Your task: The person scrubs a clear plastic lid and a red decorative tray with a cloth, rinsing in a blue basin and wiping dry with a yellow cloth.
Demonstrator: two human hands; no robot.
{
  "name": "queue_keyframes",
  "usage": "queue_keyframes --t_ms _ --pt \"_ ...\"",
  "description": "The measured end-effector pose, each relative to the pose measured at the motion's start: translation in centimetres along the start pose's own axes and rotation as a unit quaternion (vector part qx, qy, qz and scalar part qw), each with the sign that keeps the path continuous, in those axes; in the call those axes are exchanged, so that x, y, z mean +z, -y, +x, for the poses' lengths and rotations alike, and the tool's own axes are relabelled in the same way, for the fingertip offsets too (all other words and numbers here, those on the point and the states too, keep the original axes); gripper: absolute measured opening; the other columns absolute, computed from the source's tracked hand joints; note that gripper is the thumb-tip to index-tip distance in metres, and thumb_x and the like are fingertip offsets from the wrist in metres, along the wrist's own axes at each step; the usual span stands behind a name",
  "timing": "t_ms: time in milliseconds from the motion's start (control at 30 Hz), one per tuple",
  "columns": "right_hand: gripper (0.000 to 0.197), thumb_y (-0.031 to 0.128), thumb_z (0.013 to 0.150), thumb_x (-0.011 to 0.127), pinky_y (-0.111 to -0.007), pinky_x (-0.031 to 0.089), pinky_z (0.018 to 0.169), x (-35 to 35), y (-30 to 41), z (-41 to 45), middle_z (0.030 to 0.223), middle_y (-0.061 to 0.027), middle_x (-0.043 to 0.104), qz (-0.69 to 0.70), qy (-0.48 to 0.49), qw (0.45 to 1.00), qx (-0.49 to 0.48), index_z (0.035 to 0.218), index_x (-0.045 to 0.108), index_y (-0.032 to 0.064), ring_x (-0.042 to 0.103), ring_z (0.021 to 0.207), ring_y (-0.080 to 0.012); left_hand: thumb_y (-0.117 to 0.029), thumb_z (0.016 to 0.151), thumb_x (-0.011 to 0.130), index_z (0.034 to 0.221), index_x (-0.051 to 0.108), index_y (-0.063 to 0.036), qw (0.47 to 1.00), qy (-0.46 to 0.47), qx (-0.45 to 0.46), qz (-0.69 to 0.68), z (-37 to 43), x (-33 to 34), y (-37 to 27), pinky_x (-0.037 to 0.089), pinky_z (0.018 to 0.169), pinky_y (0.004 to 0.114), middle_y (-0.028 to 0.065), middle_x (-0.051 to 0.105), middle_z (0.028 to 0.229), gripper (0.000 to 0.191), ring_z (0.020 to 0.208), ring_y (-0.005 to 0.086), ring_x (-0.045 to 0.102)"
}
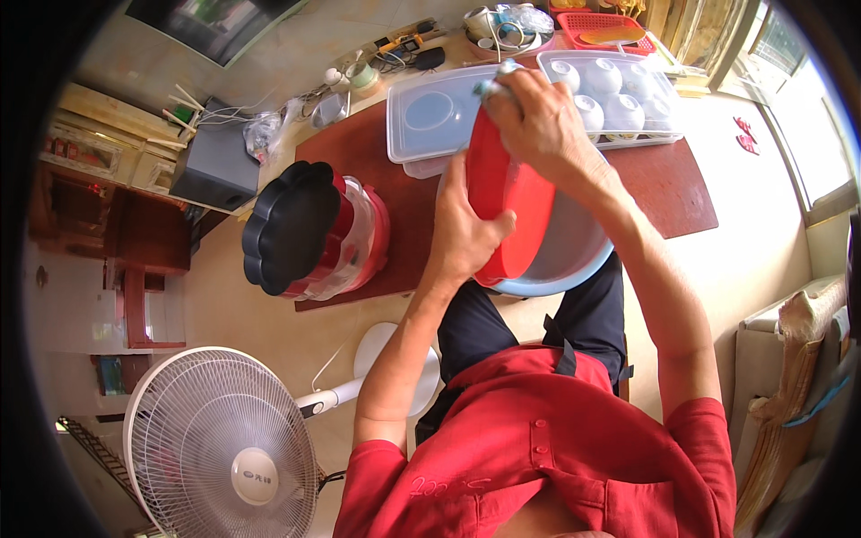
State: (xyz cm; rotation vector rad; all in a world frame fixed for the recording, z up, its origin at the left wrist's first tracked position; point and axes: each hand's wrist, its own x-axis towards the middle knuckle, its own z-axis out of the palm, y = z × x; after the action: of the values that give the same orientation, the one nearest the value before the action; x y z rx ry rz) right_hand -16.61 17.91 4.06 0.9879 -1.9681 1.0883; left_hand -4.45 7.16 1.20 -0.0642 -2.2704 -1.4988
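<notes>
A red round plastic container or lid (531,215) is tilted on its edge above a light blue basin (578,269). My left hand (471,215) grips it by its near left side, thumb across the face. At its far rim, my right hand (548,114) holds a bunched wet cloth (494,87), pressed against the edge. What lies in the basin is mostly hidden by the red piece and my arms. Behind my hands sits a clear plastic box lid (417,138). A clear box with several upturned white bowls (622,111) stands beside it.
On the left of the red-brown table (672,181), a black scalloped pan (289,228) tops a stack of red and clear containers (363,242). A standing fan (222,444) is at lower left. A grey speaker box (218,161) and a red basket (572,27) stand farther back.
</notes>
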Motion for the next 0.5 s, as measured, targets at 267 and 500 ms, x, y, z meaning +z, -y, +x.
queue_keyframes --t_ms 267,500 --pt "0.024 0.024 0.086 0.055 -0.049 0.043 0.068 -1.8 0.1 0.9 0.084 -0.0159 0.058 0.029 0.117 0.982 0.144 0.084 0.058 0.0008 0.057 0.074 -0.036 0.0 0.064 0.067 0.124 0.042 0.0011 0.999 -0.022 -0.017 -0.045 -3.1 0.6 -0.5 0.044 0.091 0.034 0.0134 0.056 0.112 0.065 0.101 0.0211 0.056" --pt "0.016 0.018 0.082 0.058 -0.045 0.043 0.068 -0.6 2.5 -1.0 0.085 -0.0157 0.055 0.035 0.056 0.998 -0.024 0.081 0.058 0.0024 0.056 0.077 -0.036 -0.001 0.065 0.066 0.125 0.041 0.0008 0.996 -0.059 -0.035 -0.054 -4.3 0.7 0.4 0.045 0.088 0.032 0.0114 0.055 0.108 0.064 0.098 0.0189 0.055"
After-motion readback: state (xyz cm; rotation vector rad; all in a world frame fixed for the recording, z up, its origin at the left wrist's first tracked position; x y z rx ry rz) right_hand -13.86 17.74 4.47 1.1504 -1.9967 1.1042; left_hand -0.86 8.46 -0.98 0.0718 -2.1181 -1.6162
